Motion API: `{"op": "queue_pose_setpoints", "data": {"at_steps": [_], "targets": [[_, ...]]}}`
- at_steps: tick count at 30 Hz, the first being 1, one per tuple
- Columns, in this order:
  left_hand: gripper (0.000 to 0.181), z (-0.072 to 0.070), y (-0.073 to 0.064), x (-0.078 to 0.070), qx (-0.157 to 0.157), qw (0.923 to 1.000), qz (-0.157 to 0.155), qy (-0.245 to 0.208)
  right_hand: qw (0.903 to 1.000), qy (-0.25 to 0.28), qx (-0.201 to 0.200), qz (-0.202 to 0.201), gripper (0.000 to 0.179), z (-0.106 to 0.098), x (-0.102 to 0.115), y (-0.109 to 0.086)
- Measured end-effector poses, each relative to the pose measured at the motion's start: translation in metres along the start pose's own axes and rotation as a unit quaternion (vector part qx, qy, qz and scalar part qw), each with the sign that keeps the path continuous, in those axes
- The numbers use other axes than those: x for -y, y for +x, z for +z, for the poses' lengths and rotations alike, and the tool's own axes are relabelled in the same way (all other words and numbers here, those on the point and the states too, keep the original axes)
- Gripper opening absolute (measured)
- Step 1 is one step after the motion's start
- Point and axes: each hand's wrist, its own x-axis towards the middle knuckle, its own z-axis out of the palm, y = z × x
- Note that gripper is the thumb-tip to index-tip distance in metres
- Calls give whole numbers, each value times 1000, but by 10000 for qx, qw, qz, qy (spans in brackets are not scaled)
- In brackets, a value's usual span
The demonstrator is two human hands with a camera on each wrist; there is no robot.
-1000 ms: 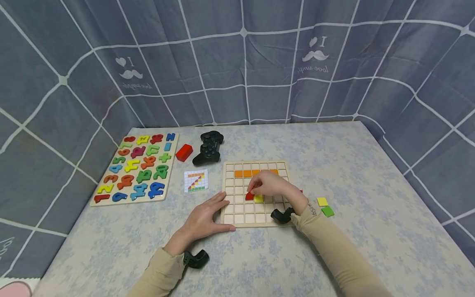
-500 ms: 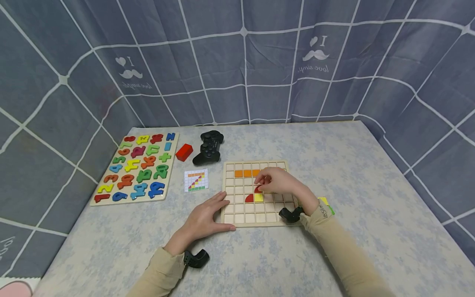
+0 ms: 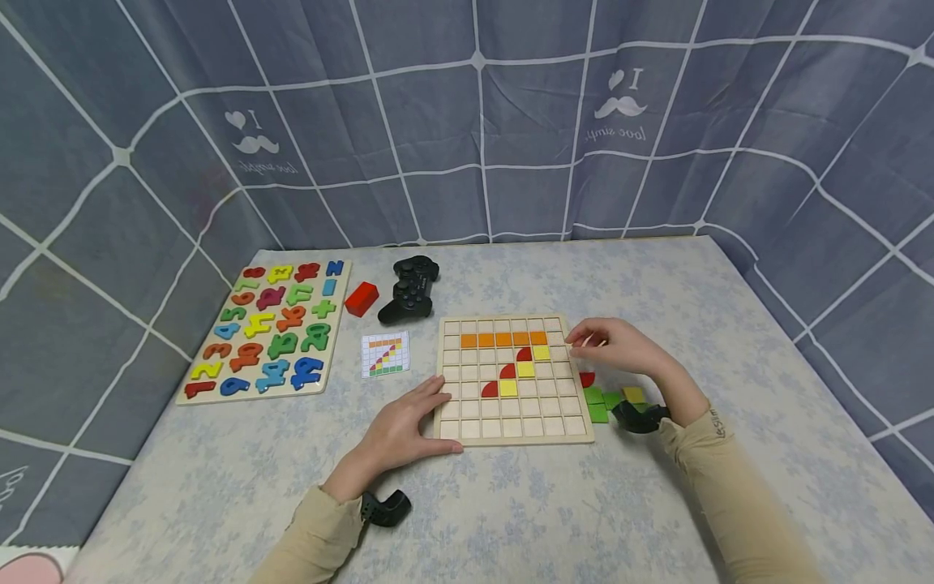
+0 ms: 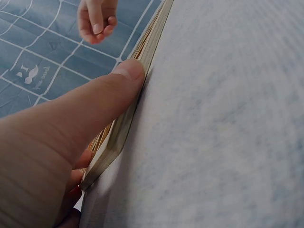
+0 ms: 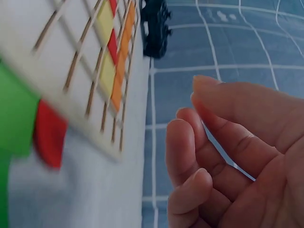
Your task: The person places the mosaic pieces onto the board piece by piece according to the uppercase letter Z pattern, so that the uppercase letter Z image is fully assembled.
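Board point(image 3: 490, 427): flat on the table point(image 3: 511, 519), below the head view's middle. Looks like thin wood, so I'd call it light, stiff, not fragile, and likely to skid on the cloth if nudged. Best hold: opposite side edges, or brace the near left corner.

Left hand point(image 3: 401, 430) does that brace: thumb on the front edge, fingers at the left edge. Bearing on the rim, not clenched round it; board sits directly right of it.

Right hand point(image 3: 616, 342): off the board, just beside its right edge toward the far corner. Fingers loosely curled, nothing visible in them; reads as released. Board is to its left, apart from the fingertips.

In the grid: five orange tiles point(image 3: 503, 339) in a row; below, three red tiles point(image 3: 507, 371) step up to the right, each with a yellow tile point(image 3: 525, 370) right beside it.

Loose pieces lie near side of the right hand: a red piece point(image 3: 587, 379) by the board's right edge, green squares point(image 3: 598, 412) clustered just nearer, and a yellow square point(image 3: 632, 394) by the wrist. Should be light, rigid, smooth; pinch by opposite edges, one at a time, else they'll slide.

Further out: pattern card point(image 3: 386, 354) left of the board, gamepad point(image 3: 410, 289) and red block point(image 3: 362, 299) behind that, number board point(image 3: 255, 397) far left.
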Motion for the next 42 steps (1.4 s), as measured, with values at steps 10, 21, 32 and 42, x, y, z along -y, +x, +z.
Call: {"op": "queue_pose_setpoints", "data": {"at_steps": [10, 21, 32, 42], "targets": [[79, 0, 0, 0, -28, 10000, 7, 22, 9996, 156, -2, 219, 28, -15, -29, -29], [80, 0, 1, 0, 11, 10000, -14, 28, 9963, 663, 302, 451, 34, -20, -58, -45], [80, -1, 0, -1, 34, 10000, -12, 14, 9911, 1053, 715, 389, 36, -22, -73, -54], [79, -2, 1, -2, 52, 10000, -29, 13, 9857, 1259, 1053, 371, 37, -22, -77, -54]]}}
